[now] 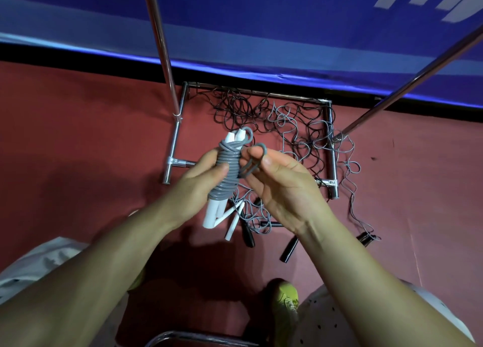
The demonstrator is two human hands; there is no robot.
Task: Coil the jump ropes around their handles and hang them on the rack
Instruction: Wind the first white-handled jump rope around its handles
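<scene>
My left hand [201, 179] grips a grey jump rope [226, 169] wound in tight coils round its two white handles [213, 213], held upright at the centre of the view. My right hand [282, 179] pinches the rope's loose grey end loop [257, 158] just right of the coil. Below the hands, the chrome rack [172, 148] stands on the red floor, its base frame filled with tangled black ropes [235, 108] and grey ropes [295, 129]. Two rack poles [162, 46] rise toward me.
Loose white handles [234, 223] and black handles [288, 248] lie on the floor by the rack's near side. A blue banner [261, 19] runs along the wall behind. My yellow-green shoe [286, 298] and a chrome tube [198, 337] sit at the bottom edge.
</scene>
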